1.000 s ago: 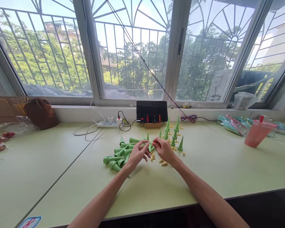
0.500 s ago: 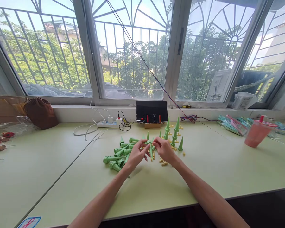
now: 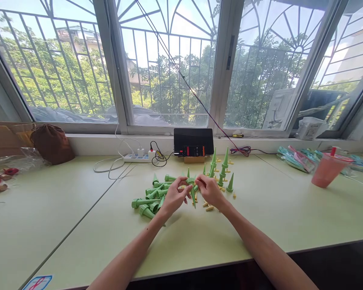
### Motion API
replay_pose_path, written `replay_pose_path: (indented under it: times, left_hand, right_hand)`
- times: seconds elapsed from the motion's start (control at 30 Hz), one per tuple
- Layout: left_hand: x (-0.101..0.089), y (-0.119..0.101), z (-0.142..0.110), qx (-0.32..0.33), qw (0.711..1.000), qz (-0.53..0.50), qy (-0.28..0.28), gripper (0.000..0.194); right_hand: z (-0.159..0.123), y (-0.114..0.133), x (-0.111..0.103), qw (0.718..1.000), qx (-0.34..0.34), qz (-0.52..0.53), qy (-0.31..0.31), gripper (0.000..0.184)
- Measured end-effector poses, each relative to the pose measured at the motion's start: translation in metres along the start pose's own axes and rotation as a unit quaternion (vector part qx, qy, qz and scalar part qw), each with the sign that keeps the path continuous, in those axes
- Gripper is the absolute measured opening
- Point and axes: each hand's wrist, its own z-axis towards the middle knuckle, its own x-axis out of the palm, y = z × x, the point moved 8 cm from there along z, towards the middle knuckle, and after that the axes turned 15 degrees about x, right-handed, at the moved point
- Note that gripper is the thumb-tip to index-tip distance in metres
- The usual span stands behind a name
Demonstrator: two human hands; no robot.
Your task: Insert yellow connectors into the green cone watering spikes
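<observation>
A green plastic watering spike point(image 3: 193, 198) is in the fingers of my left hand point(image 3: 174, 196), its wide collar up and its tip pointing down. My right hand point(image 3: 211, 191) is closed in a pinch at the collar's right side; whatever its fingertips hold is too small to make out. Left of my hands lies a heap of green spikes point(image 3: 145, 202). To the right, several spikes point(image 3: 222, 174) stand tip up, some stacked, with yellow T-shaped pieces at their sides. Loose yellow pieces point(image 3: 209, 208) lie beside my right wrist.
Behind the spikes, a phone point(image 3: 194, 151) leans against a dark tablet point(image 3: 193, 136). A power strip point(image 3: 136, 157) with cables lies at the back. A pink cup with a straw point(image 3: 329, 170) stands on the right, a brown drawstring bag point(image 3: 52, 144) at the far left.
The spike's lower end has swung slightly to the right and its tip now shows plainly below my fingers. Both hands remain almost in the same place.
</observation>
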Motion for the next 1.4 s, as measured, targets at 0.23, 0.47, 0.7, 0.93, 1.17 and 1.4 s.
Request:
replay_pose_path:
  times: [0.23, 0.47, 0.7, 0.93, 1.17, 1.4]
  left_hand:
    - [-0.001, -0.002, 0.0, 0.019, 1.0, 0.022, 0.005, 0.046]
    - [-0.002, -0.002, 0.0, 0.039, 0.998, 0.052, 0.011, 0.043]
    - [-0.002, -0.007, 0.0, 0.06, 0.994, 0.089, 0.009, 0.039]
    - [-0.002, -0.019, -0.001, 0.093, 0.984, 0.152, 0.005, 0.033]
    - [-0.002, -0.026, -0.001, 0.123, 0.971, 0.203, 0.002, 0.029]
    - [-0.002, -0.025, -0.002, 0.15, 0.963, 0.226, 0.002, 0.026]
  right_hand:
    - [0.001, -0.003, 0.001, 1.0, 0.006, 0.007, 0.004, 0.026]
    - [0.002, -0.003, 0.0, 1.0, 0.015, 0.01, 0.0, 0.029]
    - [0.002, -0.002, -0.001, 1.0, 0.018, 0.007, -0.004, 0.031]
    - [0.002, -0.003, -0.002, 1.0, 0.023, 0.008, -0.003, 0.032]
    - [0.003, -0.004, 0.0, 0.999, 0.03, 0.012, 0.005, 0.032]
    - [0.003, -0.006, 0.0, 0.999, 0.043, 0.018, 0.01, 0.033]
